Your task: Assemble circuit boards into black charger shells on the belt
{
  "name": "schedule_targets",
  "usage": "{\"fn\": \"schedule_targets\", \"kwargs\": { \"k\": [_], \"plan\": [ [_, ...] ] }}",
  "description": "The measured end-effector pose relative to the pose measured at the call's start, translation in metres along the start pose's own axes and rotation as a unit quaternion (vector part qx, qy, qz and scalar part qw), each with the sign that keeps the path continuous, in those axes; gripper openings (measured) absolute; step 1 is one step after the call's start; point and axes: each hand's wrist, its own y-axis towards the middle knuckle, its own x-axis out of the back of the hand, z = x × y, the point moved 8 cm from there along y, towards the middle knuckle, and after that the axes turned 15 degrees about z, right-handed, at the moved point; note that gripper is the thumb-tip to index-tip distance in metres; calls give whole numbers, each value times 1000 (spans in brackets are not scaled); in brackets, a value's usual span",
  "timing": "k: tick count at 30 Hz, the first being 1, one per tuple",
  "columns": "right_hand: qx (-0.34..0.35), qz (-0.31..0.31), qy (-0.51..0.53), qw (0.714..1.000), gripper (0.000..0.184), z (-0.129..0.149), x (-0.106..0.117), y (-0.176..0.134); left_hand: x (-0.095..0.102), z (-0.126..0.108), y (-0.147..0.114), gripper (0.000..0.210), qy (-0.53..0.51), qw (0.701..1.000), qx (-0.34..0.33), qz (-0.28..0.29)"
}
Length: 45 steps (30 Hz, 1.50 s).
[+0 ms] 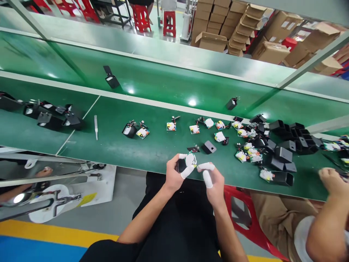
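Observation:
My left hand (174,174), with white finger cots on its thumb and a finger, grips a small circuit board (191,159) topped by a white pad. A dark piece, partly covered by the fingers, shows beside the board in that hand. My right hand (216,182) also wears white finger cots. Its index finger points at the board's right edge; whether it touches is too small to tell. Thumb and index finger stand apart with nothing visible between them. Just beyond lie a black plastic housing (209,147) and a small black part with wires (193,149).
Several similar boards (194,129) lie across the green bench (114,145). Black housings (283,154) are heaped at the right, others (49,120) at the left. A white pen-like tool (96,127) lies left. A co-worker's hand (334,182) works at the far right, beside a red stool (242,214).

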Motion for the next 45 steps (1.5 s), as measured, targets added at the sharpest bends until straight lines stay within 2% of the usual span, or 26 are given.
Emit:
{"fn": "schedule_targets", "kwargs": {
  "k": [2, 4, 7, 10, 12, 14, 16, 17, 19, 22, 25, 28, 32, 35, 38, 40, 42, 43, 45],
  "plan": [
    [8, 26, 36, 999, 46, -9, -17, -5, -7, 0, -8, 39, -45, 999, 11, 14],
    [16, 52, 109, 993, 62, -18, -31, -5, -17, 1, -16, 45, -55, 997, 27, 52],
    [16, 27, 213, 977, 58, -32, -35, -1, -25, 4, -24, 55, -31, 995, 49, 87],
    [24, -24, 271, 962, 52, -43, -26, 7, -20, -4, -18, 60, 29, 991, 34, 127],
    [50, -69, 277, 957, 49, -47, -12, 11, 3, -17, -7, 60, 119, 987, 7, 108],
    [73, -110, 243, 961, 42, -49, 7, 13, 51, -29, 5, 55, 241, 970, 15, 2],
    [77, -134, 196, 968, 37, -55, 22, 13, 107, -32, 10, 55, 343, 926, 87, -129],
    [69, -135, 179, 972, 37, -59, 28, 14, 129, -29, 13, 59, 375, 904, 129, -159],
    [46, -124, 155, 979, 37, -70, 33, 14, 159, -21, 20, 67, 408, 875, 199, -171],
    [18, -77, 132, 988, 38, -81, 31, 14, 175, -9, 30, 72, 422, 852, 267, -160],
    [8, -25, 119, 993, 41, -83, 25, 14, 172, -5, 42, 63, 435, 833, 306, -155],
    [-1, 9, 98, 995, 44, -83, 23, 15, 161, -2, 59, 53, 440, 823, 334, -135],
    [0, 32, 59, 998, 42, -81, 20, 17, 142, 0, 84, 53, 461, 807, 349, -119],
    [-3, 30, 50, 998, 44, -82, 19, 17, 130, 2, 98, 53, 462, 816, 337, -89],
    [1, 9, 85, 996, 46, -80, 20, 18, 126, 1, 98, 55, 428, 849, 299, -76],
    [22, -15, 115, 993, 46, -71, 22, 21, 129, -7, 85, 60, 383, 883, 249, -109],
    [50, -43, 138, 988, 48, -54, 26, 22, 127, -15, 60, 62, 299, 924, 196, -138],
    [64, -55, 148, 985, 50, -44, 28, 22, 122, -16, 45, 62, 243, 945, 176, -130],
    [90, -66, 171, 979, 52, -22, 28, 18, 100, -19, 12, 63, 125, 979, 145, -69]
  ]
}}
